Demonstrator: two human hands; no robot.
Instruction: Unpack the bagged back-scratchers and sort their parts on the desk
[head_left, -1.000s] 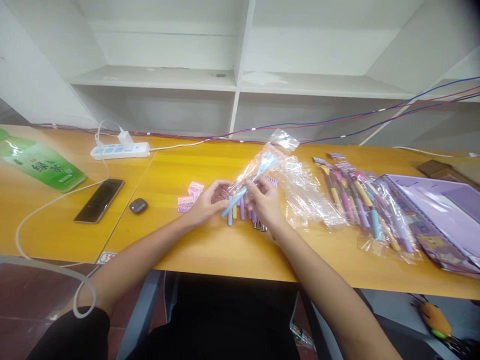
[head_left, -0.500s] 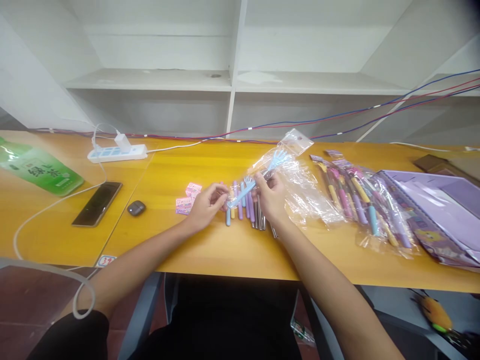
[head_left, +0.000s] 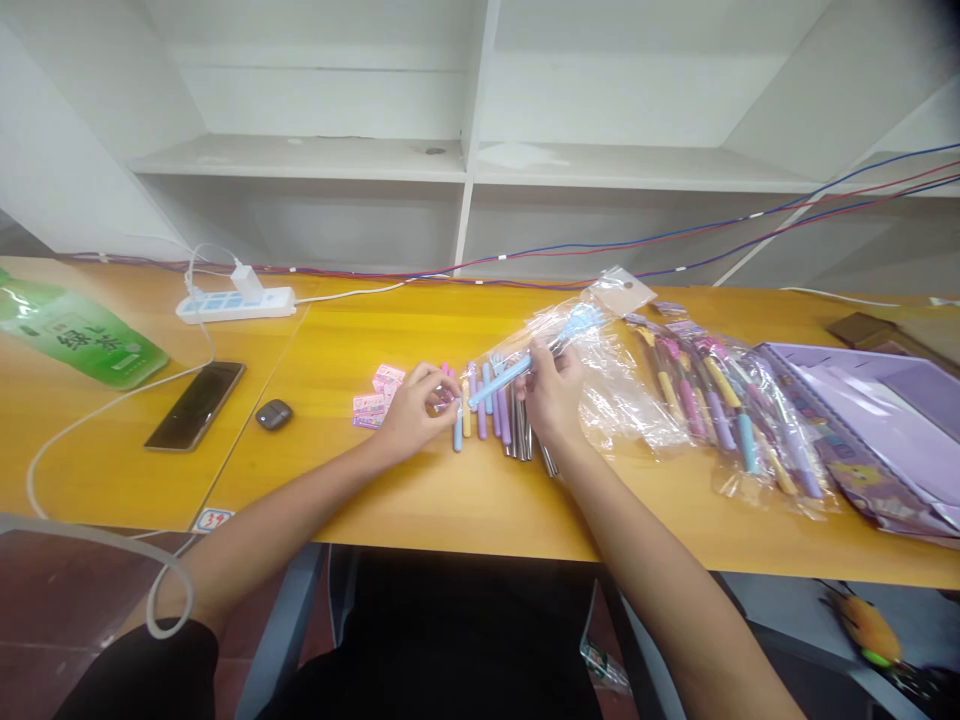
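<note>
My right hand (head_left: 553, 392) is closed around a light blue back scratcher (head_left: 501, 380) with a hand-shaped head, which lies slanted inside a clear plastic bag (head_left: 517, 345). The scratcher's head points up and to the right, near the bag's hang tab. At the lower left end of the handle, my left hand (head_left: 420, 408) pinches what looks like the edge of the bag. Below both hands lies a row of purple, blue, yellow and pink handles (head_left: 482, 410). Several metal rods (head_left: 519, 430) lie beside them, partly under my right hand. Pink printed cards (head_left: 369, 408) are left of the row.
Loose clear bags (head_left: 630, 395) lie right of my hand, then bagged scratchers (head_left: 720, 400) and a purple tray (head_left: 870, 420). To the left are an earbud case (head_left: 274, 414), a phone (head_left: 196, 405), a green bottle (head_left: 82, 335) and a power strip (head_left: 236, 304). Cables run along the back.
My right hand has moved right and slightly up with the back scratcher and bag. The handle's end has drawn away from my left hand, which has barely moved.
</note>
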